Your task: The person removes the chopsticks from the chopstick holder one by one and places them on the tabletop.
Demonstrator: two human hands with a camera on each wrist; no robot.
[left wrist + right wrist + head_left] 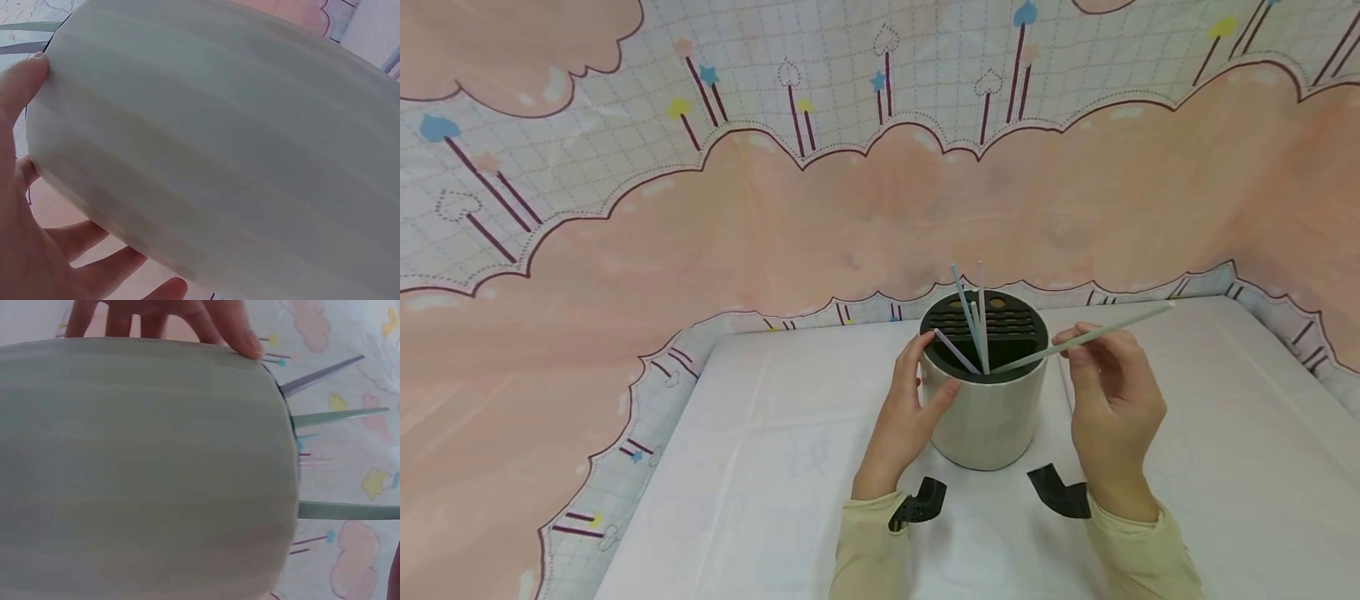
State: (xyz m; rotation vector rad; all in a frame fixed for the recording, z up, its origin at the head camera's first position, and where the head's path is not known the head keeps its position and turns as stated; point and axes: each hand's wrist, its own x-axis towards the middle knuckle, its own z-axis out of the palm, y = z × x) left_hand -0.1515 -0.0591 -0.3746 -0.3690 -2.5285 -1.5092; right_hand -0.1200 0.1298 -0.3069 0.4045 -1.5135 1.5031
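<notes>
A round, pale knife holder [987, 425] with a dark slotted top [1000, 321] stands upright on the table. My left hand [906, 417] grips its left side near the rim, thumb in front and fingers around the side; the left wrist view shows those fingers partly behind the wall [206, 150]. Between thumb and fingers, my right hand [1116, 404] pinches a pale green chopstick [1123, 323], slanted with its lower end over the holder's front opening. A purple chopstick [953, 348], a blue one [961, 296] and a pink one [981, 292] lean in that opening. Their lower ends are hidden inside.
The white-covered table [775, 433] stretches to both sides of the holder. Behind it hangs a pink patterned cloth [850, 225]. Black straps [917, 504] stick out from both wrists beside the light sleeves [1138, 550].
</notes>
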